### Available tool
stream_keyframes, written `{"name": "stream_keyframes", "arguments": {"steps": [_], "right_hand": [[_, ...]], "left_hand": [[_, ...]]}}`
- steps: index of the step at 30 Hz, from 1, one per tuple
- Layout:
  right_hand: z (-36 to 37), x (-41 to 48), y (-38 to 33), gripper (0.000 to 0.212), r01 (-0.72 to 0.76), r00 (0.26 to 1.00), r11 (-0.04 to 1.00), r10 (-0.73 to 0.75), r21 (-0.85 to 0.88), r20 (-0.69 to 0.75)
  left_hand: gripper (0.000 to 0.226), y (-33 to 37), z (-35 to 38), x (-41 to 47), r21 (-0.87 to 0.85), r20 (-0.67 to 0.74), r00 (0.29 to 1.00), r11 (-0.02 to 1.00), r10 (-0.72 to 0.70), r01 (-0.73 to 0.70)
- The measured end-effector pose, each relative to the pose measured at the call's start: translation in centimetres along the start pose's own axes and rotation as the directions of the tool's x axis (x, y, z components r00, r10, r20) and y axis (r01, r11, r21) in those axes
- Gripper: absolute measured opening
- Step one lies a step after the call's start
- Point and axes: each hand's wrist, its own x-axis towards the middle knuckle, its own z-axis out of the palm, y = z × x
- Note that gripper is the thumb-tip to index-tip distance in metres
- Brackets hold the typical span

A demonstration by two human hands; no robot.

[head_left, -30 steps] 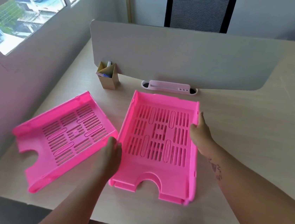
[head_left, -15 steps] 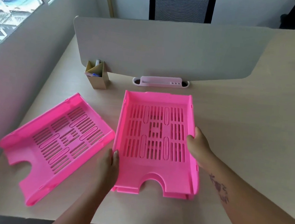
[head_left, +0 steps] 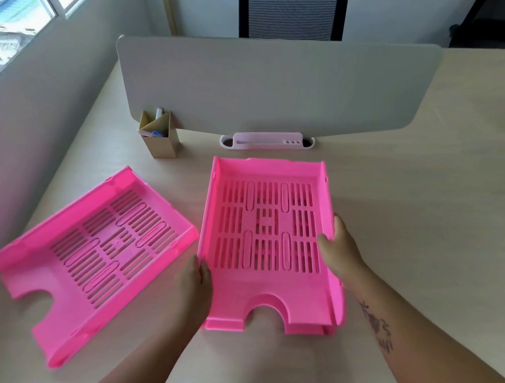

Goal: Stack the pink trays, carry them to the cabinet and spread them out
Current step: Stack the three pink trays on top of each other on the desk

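Note:
A stack of pink slotted trays (head_left: 266, 240) lies on the desk in front of me, with a second tray's edge showing under the top one at the front right. My left hand (head_left: 195, 282) grips the stack's left wall near the front. My right hand (head_left: 337, 248) grips its right wall, thumb inside the tray. A single pink tray (head_left: 96, 252) lies apart to the left, turned at an angle, its nearest corner close to the stack and my left hand.
The wooden desk (head_left: 412, 241) ends at a grey divider panel (head_left: 273, 80). A cardboard pen holder (head_left: 158, 133) and a white cable slot (head_left: 266, 141) sit at the panel's foot. A wall with a window is left, a black chair behind.
The stack has turned a little and straightened square to me, sliding nearer. My right hand moved back along the right wall; my left hand stayed on the left wall.

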Motion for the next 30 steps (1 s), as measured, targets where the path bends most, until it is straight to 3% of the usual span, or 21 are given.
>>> {"name": "stream_keyframes", "arguments": {"steps": [7,12,20,30], "right_hand": [[2.7,-7.3,4.5,0.072,-0.011,0.982,1.0,0.007,-0.021,-0.189],[3.9,-7.9,6.3,0.044,-0.003,0.957,0.996,0.029,0.091,-0.289],[1.3,-4.1,5.8,0.044,0.049,0.983,0.997,-0.036,0.067,-0.182],[1.3,-4.3,7.4,0.051,0.056,0.996,0.995,-0.049,0.082,-0.08]], "left_hand": [[0.016,-0.4,-0.9,-1.9,-0.122,0.088,0.996,0.992,0.003,0.008],[0.023,-2.6,-0.8,-4.0,-0.078,0.073,0.994,0.993,-0.08,0.085],[0.029,-1.0,0.9,-2.4,-0.275,0.189,0.972,0.942,-0.141,0.191],[0.025,-1.5,1.3,-4.2,-0.244,0.148,0.958,0.93,-0.246,0.276]]}}
